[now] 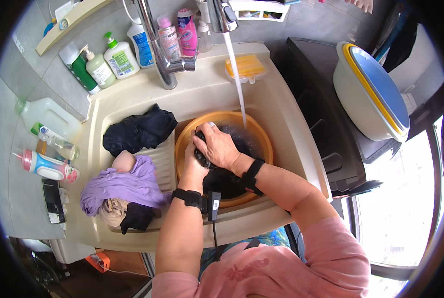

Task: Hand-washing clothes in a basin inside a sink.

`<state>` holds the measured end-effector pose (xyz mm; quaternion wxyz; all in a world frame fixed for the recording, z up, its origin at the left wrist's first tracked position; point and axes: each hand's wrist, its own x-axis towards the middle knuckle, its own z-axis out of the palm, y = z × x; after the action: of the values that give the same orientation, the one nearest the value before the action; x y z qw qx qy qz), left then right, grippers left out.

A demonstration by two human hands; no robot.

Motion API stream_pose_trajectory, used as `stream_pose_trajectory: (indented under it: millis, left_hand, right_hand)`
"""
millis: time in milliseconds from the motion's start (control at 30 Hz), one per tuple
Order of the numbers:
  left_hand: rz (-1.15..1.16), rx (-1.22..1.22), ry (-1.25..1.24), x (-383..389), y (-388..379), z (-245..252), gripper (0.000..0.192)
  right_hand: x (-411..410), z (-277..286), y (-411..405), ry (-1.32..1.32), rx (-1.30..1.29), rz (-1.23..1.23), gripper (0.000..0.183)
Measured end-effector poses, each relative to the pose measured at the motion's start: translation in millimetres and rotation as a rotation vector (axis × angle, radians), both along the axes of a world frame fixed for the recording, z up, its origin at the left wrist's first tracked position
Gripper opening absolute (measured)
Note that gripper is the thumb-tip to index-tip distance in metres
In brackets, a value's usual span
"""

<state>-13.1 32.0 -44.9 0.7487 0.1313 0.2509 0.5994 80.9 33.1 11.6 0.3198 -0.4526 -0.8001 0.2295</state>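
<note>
My left hand (196, 160) and my right hand (220, 147) are pressed together over an orange plastic basin (268, 149), both closed around a bunched black cloth (203, 151). The basin stands in a cream laundry sink. More dark fabric (222, 184) lies in it. Water (235, 70) runs from the chrome faucet (222, 18) into the basin's far right part. On the ribbed washboard (164, 167) at the left rest a navy garment (140, 130), a lilac garment (129, 182), a beige cloth (113, 212) and a small black cloth (137, 218).
Soap and detergent bottles (121, 59) line the back rim near a box of yellow soap bars (246, 67). At left are a large jug (54, 115), smaller bottles and a phone (53, 201). Nested basins (367, 89) stand on a black surface at right.
</note>
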Motion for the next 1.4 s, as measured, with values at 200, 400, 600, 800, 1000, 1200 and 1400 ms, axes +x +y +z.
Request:
stream_pose_trajectory:
  millis: [200,400,600,800,1000,1200,1400]
  left_hand:
    - [0.135,-0.142,0.602,-5.3,0.9,15.6,0.034]
    - [-0.068,0.182,1.726,-9.7,-13.7,6.5,0.031]
    - [-0.43,0.274,1.663,-7.0,-19.5,-2.3,0.06]
    - [-0.522,0.283,1.725,-7.2,-22.9,0.5,0.073]
    - [-0.582,0.247,1.758,-4.1,-21.9,3.9,0.082]
    - [-0.634,0.181,1.795,-1.1,-20.4,8.2,0.09]
    - [-0.53,0.04,1.829,-5.2,-22.6,11.5,0.107]
  right_hand:
    - [19.9,-9.0,24.1,-0.035,-0.235,-0.15,0.032]
    - [25.9,-4.9,50.7,-0.442,-0.15,0.084,0.046]
    - [-11.9,41.7,122.8,0.361,-0.249,-0.097,0.071]
    - [-37.1,81.7,144.6,0.579,-0.429,-0.104,0.084]
    - [-46.4,79.2,158.6,0.514,-0.372,-0.173,0.082]
    - [-49.6,80.9,162.3,0.349,-0.267,-0.234,0.083]
    - [-27.6,42.6,145.1,0.106,-0.345,-0.097,0.086]
